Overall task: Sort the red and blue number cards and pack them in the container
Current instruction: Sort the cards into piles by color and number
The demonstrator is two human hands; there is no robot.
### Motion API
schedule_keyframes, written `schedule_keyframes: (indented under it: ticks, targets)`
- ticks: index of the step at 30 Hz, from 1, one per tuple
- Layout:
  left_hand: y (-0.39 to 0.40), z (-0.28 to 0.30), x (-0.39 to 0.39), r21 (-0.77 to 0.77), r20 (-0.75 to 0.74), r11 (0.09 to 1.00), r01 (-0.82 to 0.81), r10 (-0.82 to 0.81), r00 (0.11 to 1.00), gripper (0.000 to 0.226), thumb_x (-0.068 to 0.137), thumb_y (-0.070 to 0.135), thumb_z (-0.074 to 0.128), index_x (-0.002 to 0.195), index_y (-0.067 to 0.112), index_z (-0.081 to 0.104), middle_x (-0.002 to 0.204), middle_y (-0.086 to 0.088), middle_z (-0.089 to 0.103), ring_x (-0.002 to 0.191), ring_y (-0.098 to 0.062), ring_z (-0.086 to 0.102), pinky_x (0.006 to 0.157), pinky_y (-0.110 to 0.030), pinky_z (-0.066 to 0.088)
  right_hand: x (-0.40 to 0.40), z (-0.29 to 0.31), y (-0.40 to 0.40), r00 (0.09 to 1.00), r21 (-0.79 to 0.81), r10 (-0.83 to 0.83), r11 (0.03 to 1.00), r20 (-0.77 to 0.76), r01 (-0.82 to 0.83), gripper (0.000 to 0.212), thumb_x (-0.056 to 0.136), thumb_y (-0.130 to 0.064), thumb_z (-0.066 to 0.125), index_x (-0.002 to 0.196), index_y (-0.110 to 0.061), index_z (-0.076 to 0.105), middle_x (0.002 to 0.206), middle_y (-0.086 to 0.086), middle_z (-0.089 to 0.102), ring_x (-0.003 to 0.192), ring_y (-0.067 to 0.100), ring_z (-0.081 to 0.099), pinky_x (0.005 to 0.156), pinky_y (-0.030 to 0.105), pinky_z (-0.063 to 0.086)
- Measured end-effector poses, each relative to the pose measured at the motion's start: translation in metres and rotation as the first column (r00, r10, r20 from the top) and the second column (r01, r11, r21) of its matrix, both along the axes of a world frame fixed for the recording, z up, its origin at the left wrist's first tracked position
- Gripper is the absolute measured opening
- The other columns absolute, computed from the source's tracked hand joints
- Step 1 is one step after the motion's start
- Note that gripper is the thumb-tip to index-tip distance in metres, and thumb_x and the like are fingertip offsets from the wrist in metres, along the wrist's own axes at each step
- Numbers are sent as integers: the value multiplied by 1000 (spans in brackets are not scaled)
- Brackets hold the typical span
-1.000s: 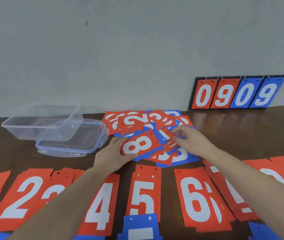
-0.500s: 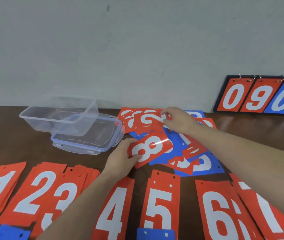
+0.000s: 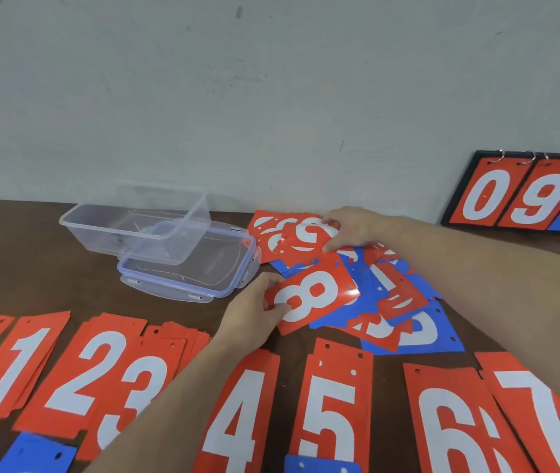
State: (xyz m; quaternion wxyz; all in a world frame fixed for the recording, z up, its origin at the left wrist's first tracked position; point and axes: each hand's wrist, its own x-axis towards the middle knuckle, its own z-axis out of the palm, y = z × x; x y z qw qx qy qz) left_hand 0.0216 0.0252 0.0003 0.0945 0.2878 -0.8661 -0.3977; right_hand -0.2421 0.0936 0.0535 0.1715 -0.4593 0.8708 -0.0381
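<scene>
— Since a moment ago, the right hand [image 3: 352,227] has slid up the scattered heap of red and blue number cards [image 3: 374,285]?

— Yes; now it pinches a red card at centre frame.

— And the left hand [image 3: 254,312]?

— Gripping the red "8" card [image 3: 316,295], long axis tilted up-right.

— Surroundings?

— Clear plastic container [image 3: 135,223] centre-left, dark wooden table [image 3: 32,261], grey wall [image 3: 271,97].

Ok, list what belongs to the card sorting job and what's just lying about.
Job: red 8 card in left hand; mixed pile under right hand; sorted red rows; blue cards; container; lid.
Lying about: scoreboard.
</scene>
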Motion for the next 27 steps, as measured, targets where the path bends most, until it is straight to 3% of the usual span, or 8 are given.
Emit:
schedule_keyframes:
  ticks: [5,7,11,15,18,20,22,27]
  targets:
    - [-1,0,0,18,-6,1000,-5,5,1000,29,97,33,63,122,35,49,102,15,53,83,-4,56,67,-10,45,9,3,7,980,-129,-54,991,-191,29,51,79,-29,74,120,-20,45,111,7,61,104,28,53,84,35,39]
    - [-1,0,-1,24,-1,1000,-7,7,1000,23,99,34,59,118,37,47,112,16,52,90,-5,56,69,-10,46,12,4,16,982,-235,-174,960,-75,152,57,79,-28,76,119,-17,38,100,7,62,96,31,58,80,36,45]
    - [-2,2,-3,96,-21,995,-25,27,999,16,101,35,56,115,33,51,119,14,53,105,-10,55,88,-26,52,11,9,45,926,-365,-333,852,176,375,72,78,-29,79,131,-18,32,109,6,64,95,29,65,84,41,55]
    - [-7,4,-3,197,-47,978,-68,79,996,11,100,34,59,110,30,55,120,10,61,111,-15,61,89,-29,54,24,21,88,835,-350,-400,773,379,529,49,88,-50,70,119,-20,46,101,-3,64,87,18,67,72,33,55]
    - [-8,11,-3,267,-75,958,-106,131,989,6,100,33,59,103,28,57,107,6,65,95,-13,62,75,-20,50,36,19,123,719,-370,-395,657,572,656,36,94,-51,62,108,-18,58,98,3,73,83,22,73,76,38,61]
    - [-7,16,-4,321,-105,939,-126,167,980,10,99,31,60,103,21,59,93,2,65,77,-11,59,71,-22,46,44,16,146,639,-404,-358,543,681,736,33,95,-45,63,109,-15,64,99,6,76,87,26,75,87,45,60]
    - [-5,21,-3,386,-126,911,-144,207,970,11,98,29,63,101,19,60,87,-5,68,68,-13,56,71,-27,47,58,17,170,566,-396,-328,460,756,795,31,96,-42,64,111,-16,65,97,3,77,85,22,76,82,41,61]
    - [17,34,2,544,-224,832,-106,266,938,15,95,26,67,103,14,63,102,-1,75,56,-5,53,54,-18,41,96,18,218,519,-373,-310,423,797,826,26,96,-43,63,113,-24,61,100,-1,77,83,19,76,80,40,62]
